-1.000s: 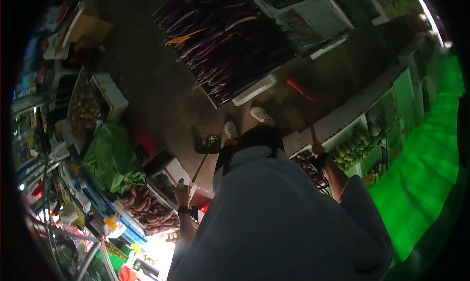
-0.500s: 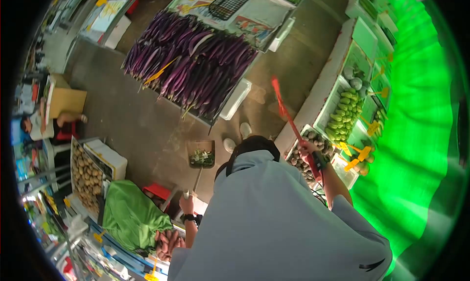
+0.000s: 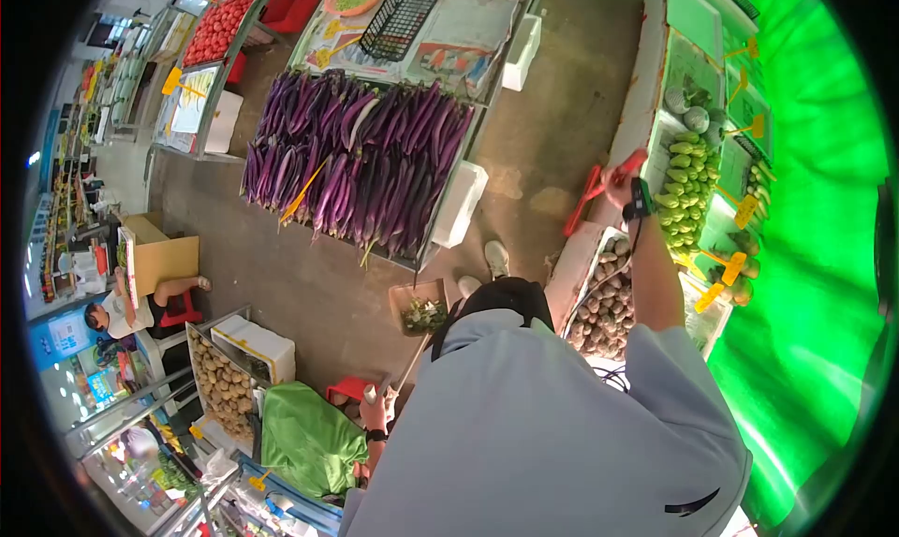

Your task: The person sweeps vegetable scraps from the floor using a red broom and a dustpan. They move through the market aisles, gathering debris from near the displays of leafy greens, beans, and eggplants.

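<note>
At the lower middle, my left hand point(image 3: 375, 412), with a dark wristband, is closed around the pale-ended handle of a long-handled dustpan point(image 3: 397, 301). Leafy green and white scraps point(image 3: 426, 314) lie in its pan, close to my shoes. My right hand point(image 3: 618, 187), reaching forward on the right with a black device at the wrist, is closed on a red long-handled tool point(image 3: 582, 205). Most of that tool's length is foreshortened, so its kind is unclear. Below the right forearm is a box of brown round vegetables point(image 3: 604, 308).
Purple eggplants point(image 3: 361, 158) cover a stand ahead, beside a black crate point(image 3: 400, 20). Green vegetables point(image 3: 685, 186) line the right stall. A green cloth point(image 3: 309, 439) and potatoes point(image 3: 223, 387) are at left, where a person point(image 3: 122, 317) sits beside a cardboard box point(image 3: 164, 256).
My right hand has moved forward and up in view with the red tool, which now looks much shorter. The view has shifted; my left hand keeps holding the dustpan.
</note>
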`<action>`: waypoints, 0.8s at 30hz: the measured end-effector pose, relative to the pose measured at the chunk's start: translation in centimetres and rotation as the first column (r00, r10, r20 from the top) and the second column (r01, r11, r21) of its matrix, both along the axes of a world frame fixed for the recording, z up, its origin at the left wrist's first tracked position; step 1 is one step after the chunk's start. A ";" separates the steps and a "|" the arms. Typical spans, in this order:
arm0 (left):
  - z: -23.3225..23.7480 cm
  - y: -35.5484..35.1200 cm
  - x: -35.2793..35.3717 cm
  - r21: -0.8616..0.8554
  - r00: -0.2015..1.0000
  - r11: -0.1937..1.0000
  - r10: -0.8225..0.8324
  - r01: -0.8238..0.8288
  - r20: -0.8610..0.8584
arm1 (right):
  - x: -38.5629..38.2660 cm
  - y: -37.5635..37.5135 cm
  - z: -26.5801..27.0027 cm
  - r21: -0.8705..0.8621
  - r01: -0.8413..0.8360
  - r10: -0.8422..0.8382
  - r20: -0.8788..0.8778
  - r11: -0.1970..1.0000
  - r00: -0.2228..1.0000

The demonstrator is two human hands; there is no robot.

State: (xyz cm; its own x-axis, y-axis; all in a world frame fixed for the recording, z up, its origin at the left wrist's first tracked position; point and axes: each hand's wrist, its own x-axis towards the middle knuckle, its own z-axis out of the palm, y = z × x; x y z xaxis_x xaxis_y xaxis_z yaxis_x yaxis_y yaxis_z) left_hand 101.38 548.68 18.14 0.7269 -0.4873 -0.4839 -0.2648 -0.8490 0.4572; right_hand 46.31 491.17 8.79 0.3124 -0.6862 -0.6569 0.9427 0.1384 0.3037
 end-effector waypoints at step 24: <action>-3.6 3.6 2.2 0.024 0.996 0.998 0.057 -0.055 -0.063 | 13.6 13.5 0.0 0.207 -0.966 0.733 -0.679 0.151 -0.031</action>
State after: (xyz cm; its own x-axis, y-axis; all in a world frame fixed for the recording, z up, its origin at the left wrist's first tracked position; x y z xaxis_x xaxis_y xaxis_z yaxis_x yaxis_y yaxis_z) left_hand 103.54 552.30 14.52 0.7203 -0.4352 -0.5401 -0.1876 -0.8719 0.4524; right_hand 59.87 504.65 8.78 0.4860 -0.3101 -0.8171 -0.0854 0.9136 -0.3975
